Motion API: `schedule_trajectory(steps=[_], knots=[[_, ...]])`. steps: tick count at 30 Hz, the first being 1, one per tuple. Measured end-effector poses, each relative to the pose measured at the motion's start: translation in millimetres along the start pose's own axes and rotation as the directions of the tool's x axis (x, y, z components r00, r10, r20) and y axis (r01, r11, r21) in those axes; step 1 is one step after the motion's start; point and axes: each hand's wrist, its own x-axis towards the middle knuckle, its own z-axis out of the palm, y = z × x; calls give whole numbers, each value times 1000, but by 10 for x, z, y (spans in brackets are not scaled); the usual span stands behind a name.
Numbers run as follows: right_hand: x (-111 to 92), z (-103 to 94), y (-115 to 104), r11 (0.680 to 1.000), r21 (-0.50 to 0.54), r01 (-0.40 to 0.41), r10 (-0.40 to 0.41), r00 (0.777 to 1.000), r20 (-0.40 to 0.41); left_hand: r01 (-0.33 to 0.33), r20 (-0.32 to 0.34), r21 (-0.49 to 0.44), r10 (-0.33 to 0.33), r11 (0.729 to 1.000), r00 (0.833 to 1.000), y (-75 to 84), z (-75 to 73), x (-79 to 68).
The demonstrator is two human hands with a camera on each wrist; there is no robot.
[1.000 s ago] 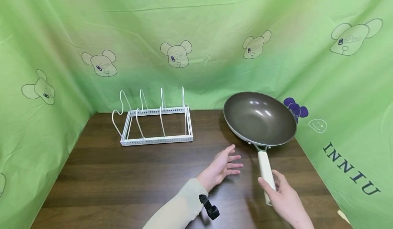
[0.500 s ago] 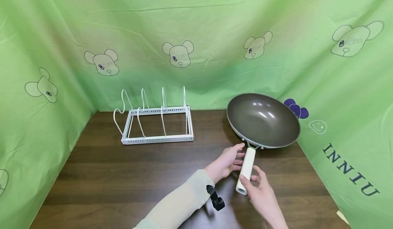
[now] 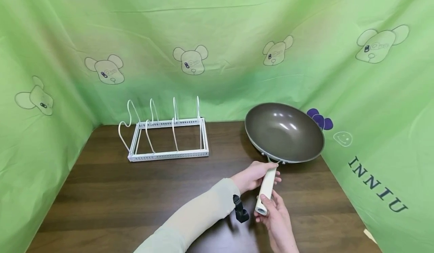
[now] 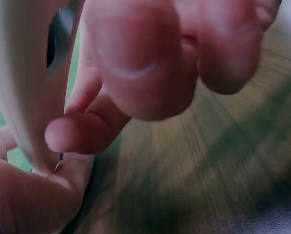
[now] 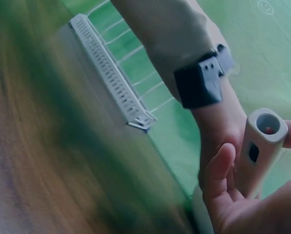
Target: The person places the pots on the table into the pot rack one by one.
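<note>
A wok point(image 3: 285, 132) with a dark grey inside and a cream handle point(image 3: 266, 189) is at the back right, its handle pointing toward me. My left hand point(image 3: 254, 175) grips the handle close to the pan, thumb across the top and fingertips showing on the far side. Lower down, my right hand point(image 3: 278, 221) holds the handle's end, thumb on top and fingers beneath. The right wrist view shows the handle's hollow end point(image 5: 267, 124) between thumb and fingers. Left-hand fingers point(image 4: 140, 63) fill much of the left wrist view, beside the pale handle point(image 4: 23, 73).
A white wire pan rack point(image 3: 169, 155) with several upright hoops stands at the back left of the brown wooden table point(image 3: 118, 196). Green printed cloth point(image 3: 223, 87) hangs behind and along both sides. A black strap point(image 3: 240, 209) hangs at my left wrist.
The handle end has swung left. My right hand has moved left with it, and my left hand has come from beside the handle to gripping it near the pan.
</note>
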Motion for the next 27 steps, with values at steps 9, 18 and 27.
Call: schedule_trajectory(steps=[9,18,27], knots=[[-1,52,146,997,67,-22,18,998,54,33,-19,-9,-34,999,999,-73,-31,100],[61,-22,239,986,151,-65,61,998,27,42,15,72,-43,997,999,-173,-18,144],[140,-157,347,948,283,-147,118,986,117,20,-1,80,-20,997,1000,-338,45,214]])
